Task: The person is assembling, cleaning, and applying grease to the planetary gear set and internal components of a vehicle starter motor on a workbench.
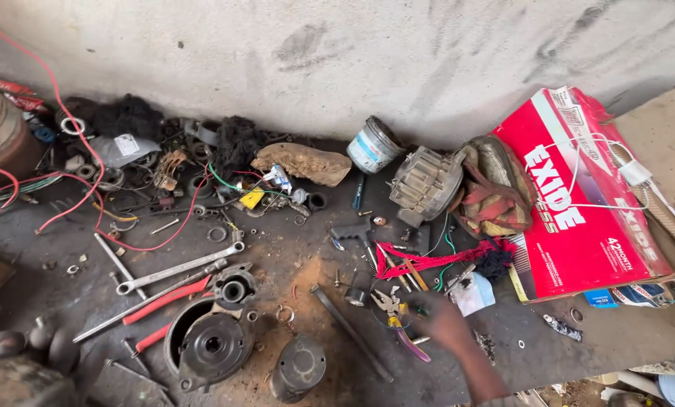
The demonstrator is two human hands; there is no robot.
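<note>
Your right hand, blurred so its grip can't be told, reaches left toward the pliers, whose handles trail down-right; your left hand is unseen.

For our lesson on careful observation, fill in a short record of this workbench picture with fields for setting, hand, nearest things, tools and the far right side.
Setting: dirty dark workbench against a grey wall
Hand: one blurred hand reaching in from below; which hand it is cannot be told
Nearest things: pliers, screwdrivers
Tools: spanner, red-handled cutters
Other parts: round metal housing, tin can, red wire
Far right: red cardboard box
</note>
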